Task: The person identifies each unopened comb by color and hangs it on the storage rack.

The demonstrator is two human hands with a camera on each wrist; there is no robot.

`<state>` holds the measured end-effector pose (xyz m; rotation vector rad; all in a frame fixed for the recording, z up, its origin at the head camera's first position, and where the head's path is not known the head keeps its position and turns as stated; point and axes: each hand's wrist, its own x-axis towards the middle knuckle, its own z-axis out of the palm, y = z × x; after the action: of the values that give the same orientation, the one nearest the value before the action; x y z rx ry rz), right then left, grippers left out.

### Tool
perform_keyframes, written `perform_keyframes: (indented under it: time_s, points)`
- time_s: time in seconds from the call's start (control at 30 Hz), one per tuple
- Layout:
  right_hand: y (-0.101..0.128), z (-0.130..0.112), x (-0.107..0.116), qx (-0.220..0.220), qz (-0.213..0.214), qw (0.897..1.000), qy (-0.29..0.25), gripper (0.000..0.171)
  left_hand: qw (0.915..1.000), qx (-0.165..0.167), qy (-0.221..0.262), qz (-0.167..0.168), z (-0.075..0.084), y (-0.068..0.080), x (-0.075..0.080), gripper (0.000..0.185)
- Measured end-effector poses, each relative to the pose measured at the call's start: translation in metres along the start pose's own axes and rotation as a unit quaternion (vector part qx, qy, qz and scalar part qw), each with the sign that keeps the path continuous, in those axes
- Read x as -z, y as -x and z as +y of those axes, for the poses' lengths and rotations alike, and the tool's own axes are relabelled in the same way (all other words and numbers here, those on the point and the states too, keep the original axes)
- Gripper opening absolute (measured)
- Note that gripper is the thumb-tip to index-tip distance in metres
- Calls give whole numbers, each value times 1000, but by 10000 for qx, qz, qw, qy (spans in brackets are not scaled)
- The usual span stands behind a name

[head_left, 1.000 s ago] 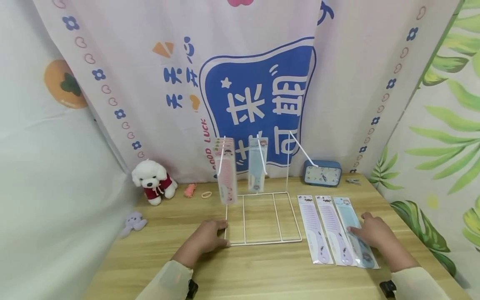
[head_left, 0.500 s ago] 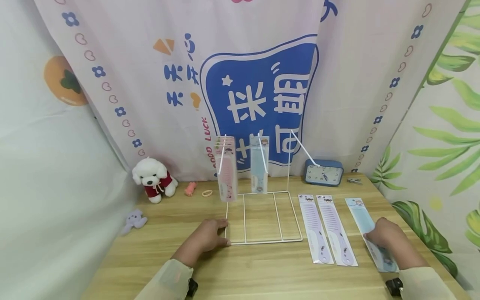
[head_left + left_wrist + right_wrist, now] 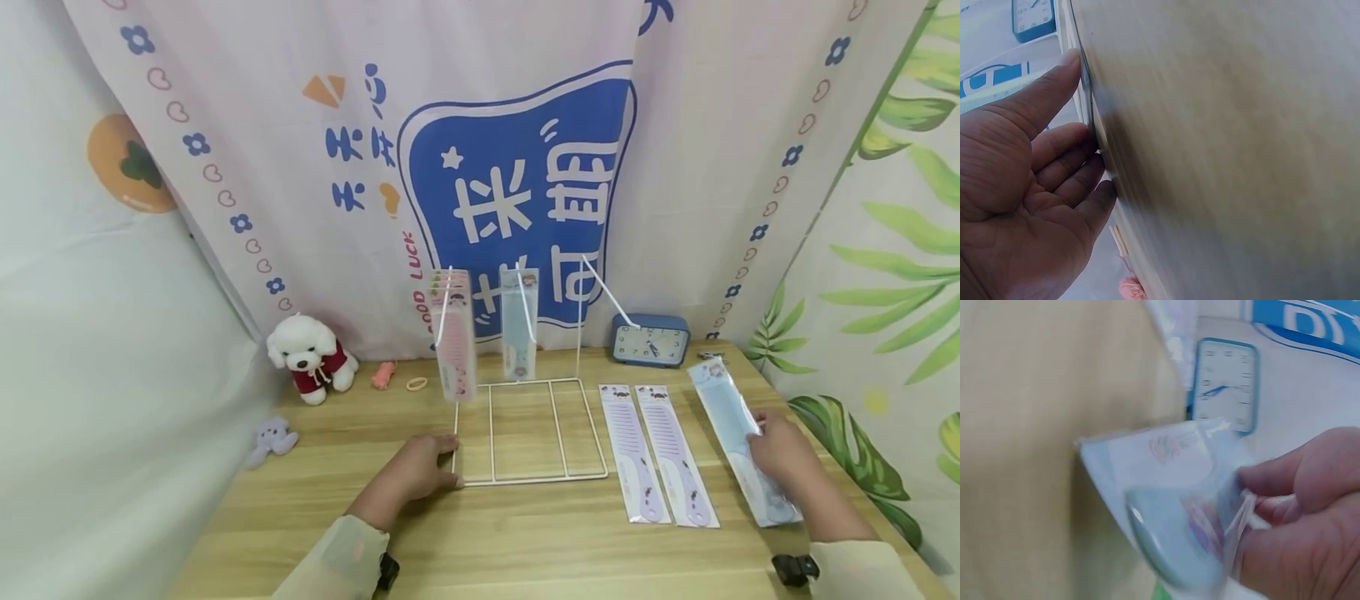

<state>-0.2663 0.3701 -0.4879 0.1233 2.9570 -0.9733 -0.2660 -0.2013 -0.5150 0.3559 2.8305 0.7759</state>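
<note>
My right hand [image 3: 782, 450] pinches the right edge of a packaged blue comb [image 3: 738, 450], its far end tilted up off the table. In the right wrist view, the comb's clear plastic wrapper [image 3: 1166, 456] lies between thumb and fingers. My left hand [image 3: 420, 469] holds the front left corner of a white wire display rack [image 3: 525, 481], thumb at the front bar and fingers by the left bar. Pink packaged combs [image 3: 454, 350] hang on the rack's left hook, a blue packaged comb [image 3: 519, 333] on the middle one. The right hook [image 3: 611, 293] is bare.
Two purple packaged combs [image 3: 633, 458] [image 3: 678, 458] lie right of the rack. Behind them stand a blue alarm clock [image 3: 650, 342] and a small clip [image 3: 711, 356]. At left are a plush dog [image 3: 311, 358], a purple plush toy [image 3: 272, 440], a pink item [image 3: 383, 375] and a ring [image 3: 416, 384].
My right hand has gripped the blue comb, slid it right, away from the purple ones, and raised its far end from the table. My left hand has stayed at the rack's corner.
</note>
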Motion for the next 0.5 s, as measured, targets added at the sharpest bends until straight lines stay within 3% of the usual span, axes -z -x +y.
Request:
perform_keyframes:
  time_s: [0.23, 0.33, 0.4, 0.5]
  points:
    - [11, -24, 19, 885, 326, 9905, -1001, 37, 10000, 25, 25, -6, 0, 1, 0, 70]
    - [15, -32, 20, 1222, 264, 9746, -1859, 28, 10000, 3, 45, 0, 0, 1, 1, 69]
    - [17, -36, 17, 1562, 33, 9467, -2816, 18, 10000, -2, 67, 2, 0, 1, 1, 69]
    - [19, -46, 8, 2238, -513, 8833, -4087, 18, 10000, 18, 58, -7, 0, 1, 1, 69]
